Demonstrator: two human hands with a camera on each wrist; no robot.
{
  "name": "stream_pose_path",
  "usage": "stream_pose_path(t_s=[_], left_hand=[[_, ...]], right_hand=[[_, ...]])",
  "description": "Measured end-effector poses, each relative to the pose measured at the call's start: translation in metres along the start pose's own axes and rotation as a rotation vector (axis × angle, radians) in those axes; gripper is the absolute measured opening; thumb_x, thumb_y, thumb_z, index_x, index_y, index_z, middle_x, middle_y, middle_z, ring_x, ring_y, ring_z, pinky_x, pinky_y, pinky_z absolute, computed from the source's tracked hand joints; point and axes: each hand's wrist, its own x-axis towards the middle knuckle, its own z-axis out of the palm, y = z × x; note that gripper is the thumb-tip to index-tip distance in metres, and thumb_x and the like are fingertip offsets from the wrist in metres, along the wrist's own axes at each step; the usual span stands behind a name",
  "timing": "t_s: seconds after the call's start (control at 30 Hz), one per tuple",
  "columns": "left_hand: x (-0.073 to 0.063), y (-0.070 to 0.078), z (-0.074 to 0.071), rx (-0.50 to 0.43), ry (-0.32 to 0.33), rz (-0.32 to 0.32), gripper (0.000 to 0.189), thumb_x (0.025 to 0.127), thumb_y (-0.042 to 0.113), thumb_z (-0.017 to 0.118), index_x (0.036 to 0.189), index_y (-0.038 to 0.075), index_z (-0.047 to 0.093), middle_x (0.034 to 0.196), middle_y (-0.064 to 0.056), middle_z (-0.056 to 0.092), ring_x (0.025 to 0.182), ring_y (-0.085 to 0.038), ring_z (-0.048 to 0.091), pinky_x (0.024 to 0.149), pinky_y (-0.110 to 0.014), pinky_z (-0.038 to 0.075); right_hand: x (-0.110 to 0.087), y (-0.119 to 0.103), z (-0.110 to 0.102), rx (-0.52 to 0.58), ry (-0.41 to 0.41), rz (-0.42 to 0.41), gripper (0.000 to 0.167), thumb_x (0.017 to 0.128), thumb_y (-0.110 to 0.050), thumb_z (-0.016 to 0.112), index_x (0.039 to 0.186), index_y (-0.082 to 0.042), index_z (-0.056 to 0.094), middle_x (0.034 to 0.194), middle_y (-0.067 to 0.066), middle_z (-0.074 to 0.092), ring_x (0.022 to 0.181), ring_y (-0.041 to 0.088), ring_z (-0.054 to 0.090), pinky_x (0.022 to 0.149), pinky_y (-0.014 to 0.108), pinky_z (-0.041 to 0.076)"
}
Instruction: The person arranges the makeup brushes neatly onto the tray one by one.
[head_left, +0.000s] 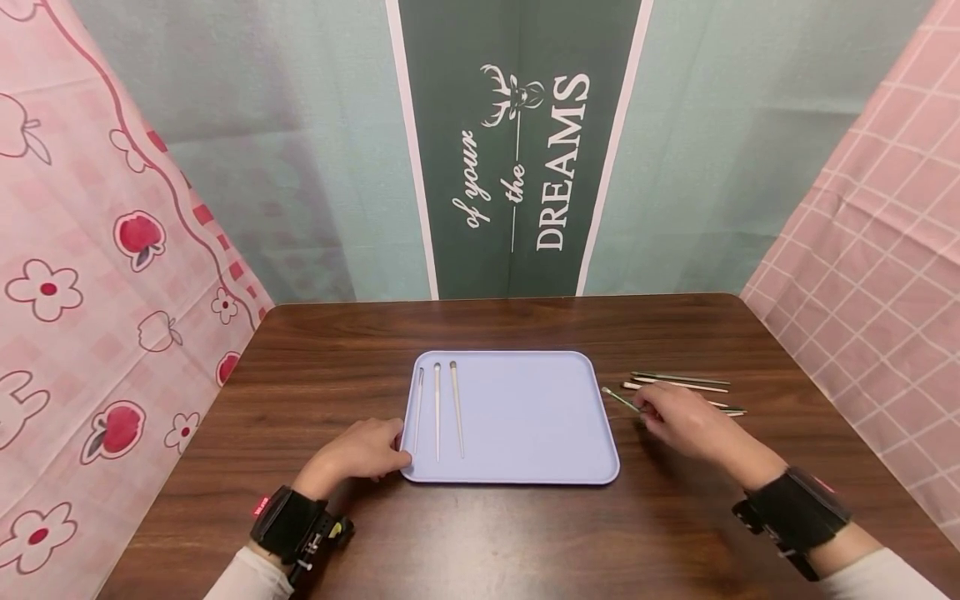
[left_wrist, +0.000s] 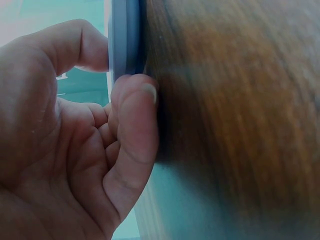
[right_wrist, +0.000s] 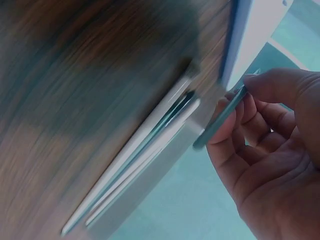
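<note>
At a wood-grain surface (head_left: 495,533), a person's right hand (head_left: 684,421) pinches a green-handled makeup brush (head_left: 620,400) between thumb and fingers, its small head angled toward a lavender tray (head_left: 532,417) and just beside the right rim. The hold, back from the head, seems chosen to keep the bristles untouched. Across from it, the left hand (head_left: 365,447) grips the tray's near left corner, thumb over the rim and a bent finger against the outside, likely to stop the tray from sliding; how far the fingertips reach beneath it, I cannot tell.

Inside, three light-handled makeup brushes (head_left: 437,417) lie apart from one another near the left wall, heads to the far side and thin ends toward the person, a spacing that looks meant to keep each one distinct. Loose green and white makeup brushes (head_left: 678,377) lie bunched right of the tray, partly hidden by the right hand and within its easy reach.

The low rim is the nearest edge to the held brush. Beyond it, broad open room runs to the third brush; outside, only a narrow strip of surface parts the tray from the bunch.
</note>
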Motion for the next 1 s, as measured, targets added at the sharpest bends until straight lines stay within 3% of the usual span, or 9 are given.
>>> stream_pose_path(t_s=[0.37,0.7,1.0], left_hand=[[-0.001,0.002,-0.001,0.000,0.000,0.002,0.017,0.083,0.019,0.070,0.081,0.012,0.055,0.063,0.000,0.058,0.050,-0.014,0.057,0.048,-0.029,0.045],[0.000,0.001,-0.001,0.008,-0.006,0.000,0.016,0.084,0.019,0.070,0.082,0.013,0.055,0.064,0.000,0.058,0.051,-0.014,0.058,0.049,-0.030,0.046],[0.000,0.001,0.000,0.015,-0.006,-0.007,0.016,0.083,0.020,0.070,0.083,0.013,0.055,0.063,0.000,0.058,0.051,-0.014,0.057,0.049,-0.029,0.045]], right_hand=[[0.024,-0.027,0.005,0.137,-0.117,0.198,0.009,0.085,-0.005,0.071,0.091,-0.003,0.065,0.075,-0.003,0.061,0.069,0.010,0.054,0.063,0.032,0.048],[0.040,-0.046,0.009,0.198,-0.100,0.314,0.009,0.084,-0.008,0.069,0.091,-0.002,0.065,0.076,0.000,0.063,0.069,0.012,0.055,0.063,0.029,0.047],[0.057,-0.062,0.018,0.316,-0.162,0.464,0.013,0.089,-0.009,0.068,0.097,0.001,0.065,0.078,0.005,0.064,0.059,0.012,0.061,0.052,0.027,0.051]])
